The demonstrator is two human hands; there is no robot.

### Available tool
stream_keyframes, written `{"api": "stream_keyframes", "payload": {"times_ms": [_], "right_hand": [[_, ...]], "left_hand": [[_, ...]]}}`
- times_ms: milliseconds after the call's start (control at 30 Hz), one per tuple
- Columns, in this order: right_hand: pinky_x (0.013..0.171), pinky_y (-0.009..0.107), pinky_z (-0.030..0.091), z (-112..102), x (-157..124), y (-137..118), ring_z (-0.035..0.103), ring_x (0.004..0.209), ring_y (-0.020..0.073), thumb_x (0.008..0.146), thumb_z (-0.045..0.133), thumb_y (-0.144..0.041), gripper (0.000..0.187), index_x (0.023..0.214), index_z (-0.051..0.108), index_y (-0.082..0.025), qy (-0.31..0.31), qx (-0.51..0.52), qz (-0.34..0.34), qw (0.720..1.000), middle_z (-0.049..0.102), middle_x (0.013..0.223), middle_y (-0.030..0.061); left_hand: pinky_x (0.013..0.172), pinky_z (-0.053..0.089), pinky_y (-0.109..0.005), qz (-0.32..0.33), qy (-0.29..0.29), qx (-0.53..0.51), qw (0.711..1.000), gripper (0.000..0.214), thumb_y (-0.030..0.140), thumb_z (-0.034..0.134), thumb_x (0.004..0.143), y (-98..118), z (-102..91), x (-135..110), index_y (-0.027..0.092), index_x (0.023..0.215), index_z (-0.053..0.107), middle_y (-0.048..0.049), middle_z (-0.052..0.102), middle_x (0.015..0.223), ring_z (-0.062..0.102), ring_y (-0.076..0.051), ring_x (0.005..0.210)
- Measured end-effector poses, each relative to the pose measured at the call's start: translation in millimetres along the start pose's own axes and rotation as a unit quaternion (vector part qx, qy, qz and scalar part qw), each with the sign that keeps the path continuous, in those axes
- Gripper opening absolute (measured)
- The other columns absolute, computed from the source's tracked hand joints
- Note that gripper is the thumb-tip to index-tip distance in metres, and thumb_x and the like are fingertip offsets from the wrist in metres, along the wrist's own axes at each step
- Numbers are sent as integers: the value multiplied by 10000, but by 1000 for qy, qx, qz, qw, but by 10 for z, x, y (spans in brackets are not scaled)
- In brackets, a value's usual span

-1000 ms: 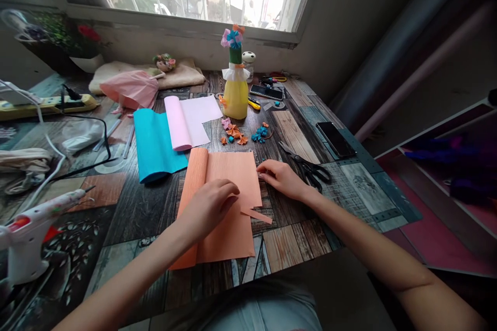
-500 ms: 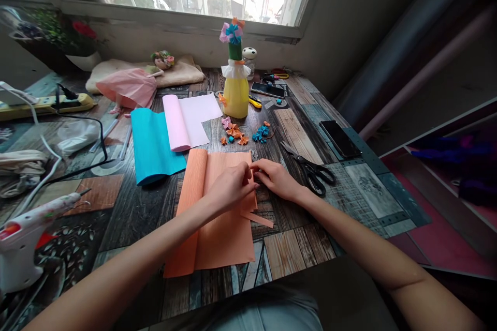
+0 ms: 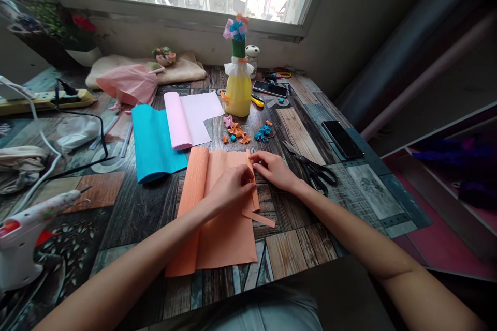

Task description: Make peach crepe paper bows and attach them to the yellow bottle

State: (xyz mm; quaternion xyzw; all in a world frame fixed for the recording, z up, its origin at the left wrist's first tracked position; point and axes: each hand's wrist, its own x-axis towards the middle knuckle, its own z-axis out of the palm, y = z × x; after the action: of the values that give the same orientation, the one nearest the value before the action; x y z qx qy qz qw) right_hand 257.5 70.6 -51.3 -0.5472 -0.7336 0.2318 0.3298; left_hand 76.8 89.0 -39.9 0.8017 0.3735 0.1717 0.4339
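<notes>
A roll of orange crepe paper [image 3: 225, 238] lies partly unrolled, with a narrow fold [image 3: 254, 199] along its right-hand edge. My left hand [image 3: 234, 184] rests over the sheet, fingers curled closed at that fold. Opposite it, my right hand [image 3: 274, 169] pinches the fold's upper part between thumb and fingertips. A loose orange strip [image 3: 264, 219] sticks out below my hands. Black-handled scissors [image 3: 310, 165] lie right of my right hand. Beyond the sheet are small orange paper flowers [image 3: 235, 129] and blue ones [image 3: 263, 133].
Pink [image 3: 178, 119] and blue crepe rolls [image 3: 149, 147] lie at left, a glue gun [image 3: 23, 248] nearer me. A yellow-skirted bottle [image 3: 238, 95] with paper flowers stands behind. Two phones [image 3: 341, 139], a yellow cutter [image 3: 257, 100], a doll [image 3: 132, 85] and cables lie around.
My hands have drawn slightly apart, the left one moving down along the fold. More of the folded edge shows between them. The view has shifted a little.
</notes>
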Motion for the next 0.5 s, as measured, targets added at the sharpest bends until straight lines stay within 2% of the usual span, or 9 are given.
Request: {"api": "stream_keyframes", "payload": {"times_ms": [233,400,500], "right_hand": [[790,296,469,29,-25,-21,618,855,177,871,543,-137,161,998,626,-188,27,8,8,1000,670,925,42],[726,274,467,38,-63,-27,606,783,163,866,561,-153,173,1022,629,-184,40,6,12,999,651,858,27],[727,274,470,44,-70,-32,610,786,163,863,560,-150,174,1015,631,-195,48,7,15,999,656,860,24]], "left_hand": [[522,380,-256,4,6,34,999,63,219,552,795,28,18,-7,172,761,576,-6,589,673,537,-149,601],[565,419,-260,42,17,44,998,43,154,548,782,3,31,-10,167,812,577,-27,611,784,538,-134,624],[574,429,-265,48,21,45,998,40,170,547,804,2,26,-9,169,818,585,-28,615,795,542,-134,629]]}}
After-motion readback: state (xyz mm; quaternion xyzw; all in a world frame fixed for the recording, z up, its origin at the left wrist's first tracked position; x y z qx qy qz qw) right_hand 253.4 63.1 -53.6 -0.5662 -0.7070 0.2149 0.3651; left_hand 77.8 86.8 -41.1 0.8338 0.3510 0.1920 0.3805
